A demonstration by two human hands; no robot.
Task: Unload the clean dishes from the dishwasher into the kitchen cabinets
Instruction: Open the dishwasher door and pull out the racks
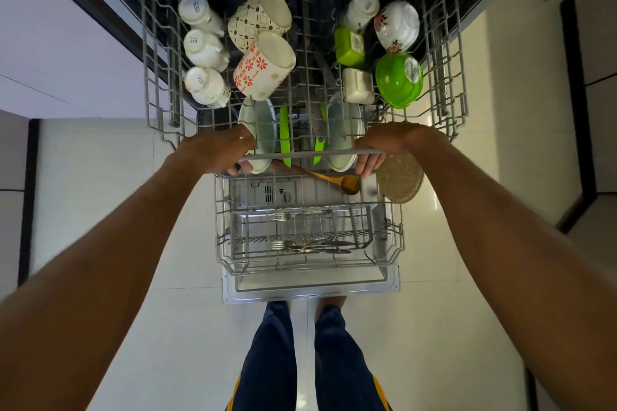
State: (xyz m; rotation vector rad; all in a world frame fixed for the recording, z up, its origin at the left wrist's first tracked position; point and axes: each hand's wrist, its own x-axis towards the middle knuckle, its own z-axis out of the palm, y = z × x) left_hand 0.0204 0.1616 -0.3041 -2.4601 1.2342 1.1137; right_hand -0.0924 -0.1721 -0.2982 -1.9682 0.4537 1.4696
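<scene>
While seen from the head camera, looking down:
Upper rack: pulled out over the lower one, full of dishes.
Front bar: grey, at the near edge of the upper rack, running between both hands.
Left hand: closed around the front bar at its left end, fingers curled under it.
Right hand: closed around the front bar at its right end, fingertips showing below the bar.
White cups: in a row at the left side of the upper rack, bottoms up.
Patterned mugs: two, lying tilted in the middle, one with a dark grid print, one with red flowers.
Green bowl: at the right side, bottom up, with a label on it.
Flower bowl: white, just behind the green bowl.
Green container: small, square, left of the bowls.
Plates: standing on edge in the lower rack, seen through the upper one.
Wooden spoon: lying slanted below the front bar.
Round mat: woven, beige, under the right wrist.
Lower rack: pulled out on the open door, forks and spoons lying near its front.
Dishwasher door: open flat, just before the feet.
</scene>
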